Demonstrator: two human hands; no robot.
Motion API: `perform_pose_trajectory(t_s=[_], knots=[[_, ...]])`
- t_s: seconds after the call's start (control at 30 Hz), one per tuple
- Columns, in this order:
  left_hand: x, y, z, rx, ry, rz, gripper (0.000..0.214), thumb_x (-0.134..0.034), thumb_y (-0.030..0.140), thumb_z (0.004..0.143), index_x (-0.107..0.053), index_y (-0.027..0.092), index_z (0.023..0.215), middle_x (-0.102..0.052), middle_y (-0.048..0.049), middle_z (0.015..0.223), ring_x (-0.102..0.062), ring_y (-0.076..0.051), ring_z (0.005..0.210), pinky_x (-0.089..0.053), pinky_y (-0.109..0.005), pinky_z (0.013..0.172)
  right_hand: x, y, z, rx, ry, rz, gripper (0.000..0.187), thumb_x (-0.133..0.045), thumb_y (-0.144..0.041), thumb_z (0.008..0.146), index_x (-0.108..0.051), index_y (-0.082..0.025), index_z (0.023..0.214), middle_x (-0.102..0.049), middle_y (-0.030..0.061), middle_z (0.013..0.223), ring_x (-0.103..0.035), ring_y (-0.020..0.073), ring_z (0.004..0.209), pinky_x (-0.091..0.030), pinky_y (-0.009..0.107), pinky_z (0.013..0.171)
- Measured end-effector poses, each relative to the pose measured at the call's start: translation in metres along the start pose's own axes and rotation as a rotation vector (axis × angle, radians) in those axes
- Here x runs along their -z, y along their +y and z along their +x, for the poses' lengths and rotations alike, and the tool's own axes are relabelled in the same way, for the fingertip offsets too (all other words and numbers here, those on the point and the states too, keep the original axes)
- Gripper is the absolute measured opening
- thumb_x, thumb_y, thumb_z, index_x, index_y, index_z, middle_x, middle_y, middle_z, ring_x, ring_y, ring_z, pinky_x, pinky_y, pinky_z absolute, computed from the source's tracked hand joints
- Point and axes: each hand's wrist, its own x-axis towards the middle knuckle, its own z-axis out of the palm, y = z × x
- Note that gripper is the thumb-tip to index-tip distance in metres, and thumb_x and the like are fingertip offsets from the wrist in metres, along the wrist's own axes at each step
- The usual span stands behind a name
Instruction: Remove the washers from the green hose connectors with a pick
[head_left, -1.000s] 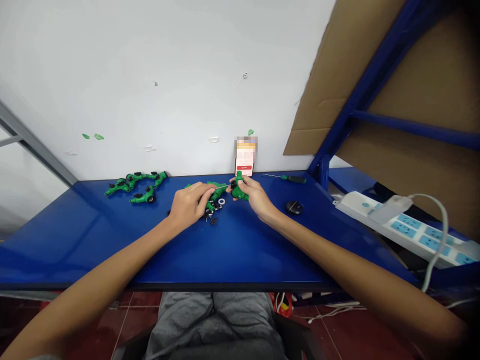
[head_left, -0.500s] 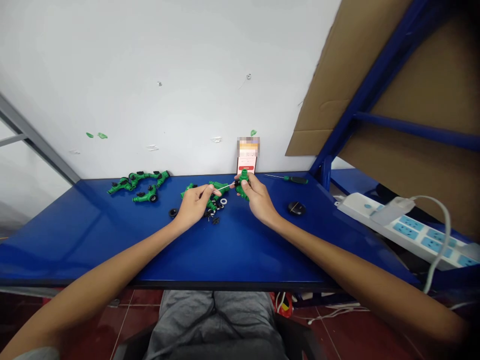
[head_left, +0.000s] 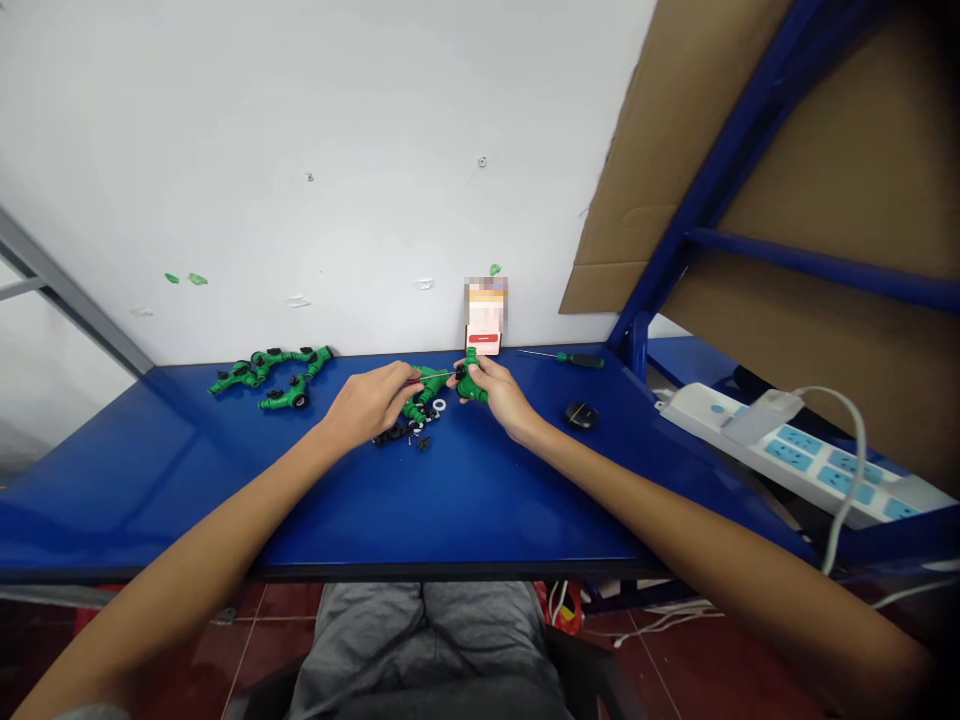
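Observation:
My left hand (head_left: 373, 402) is closed around the handle of a screwdriver (head_left: 438, 375), of which a bit of red and the thin metal shaft show. The shaft points right, its tip at the black part of a green plastic hose connector (head_left: 472, 383). That connector is gripped in my right hand (head_left: 504, 397), one green end pointing up. Below and between my hands lie more green connector pieces (head_left: 414, 410), a white ring (head_left: 439, 405) and several small black parts (head_left: 424, 443). My fingers partly hide this pile.
Several green connectors with black knobs (head_left: 283, 398) lie at the back left of the blue table (head_left: 450, 510). A phone (head_left: 484, 340) leans on the wall. To the right are a green-and-black screwdriver (head_left: 579, 360), a round black object (head_left: 580, 415) and a white power strip (head_left: 780, 450).
The view has shifted slightly. My left hand has moved left and turned, its fingers now further along the screwdriver handle. My right hand still holds the connector at the tip.

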Motion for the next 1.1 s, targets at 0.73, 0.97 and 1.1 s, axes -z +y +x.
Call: perform_pose_trajectory(t_s=[0.73, 0.97, 1.1], knots=[[-0.008, 0.014, -0.004, 0.185, 0.006, -0.231, 0.029, -0.055, 0.038, 0.106, -0.076, 0.019, 0.102, -0.064, 0.0004, 0.063, -0.05, -0.011, 0.048, -0.034, -0.025, 0.055, 0.0, -0.013, -0.012, 0.155, -0.011, -0.297, 0.04, -0.053, -0.061, 0.101, -0.061, -0.022, 0.104, -0.079, 0.0102, 0.096, -0.069, 0.0222, 0.078, -0.06, 0.038, 0.069], [-0.008, 0.021, 0.005, 0.757, -0.111, -1.068, 0.044, -0.069, 0.061, 0.093, -0.07, 0.017, 0.088, -0.025, 0.0094, 0.056, -0.016, -0.008, 0.045, -0.015, -0.025, 0.043, -0.001, -0.022, -0.016, 0.294, 0.028, -0.434, 0.042, -0.046, -0.061, 0.106, -0.061, -0.022, 0.112, -0.078, 0.0104, 0.1, -0.068, 0.0229, 0.08, -0.059, 0.04, 0.077], [-0.004, 0.021, 0.009, 0.868, -0.187, -1.316, 0.046, -0.073, 0.061, 0.09, -0.066, 0.016, 0.096, -0.015, 0.0123, 0.061, -0.006, -0.007, 0.048, -0.008, -0.024, 0.042, -0.001, -0.025, -0.016, 0.376, 0.082, -0.496, 0.045, -0.044, -0.063, 0.107, -0.062, -0.023, 0.115, -0.077, 0.0112, 0.103, -0.068, 0.0255, 0.086, -0.058, 0.043, 0.081]])
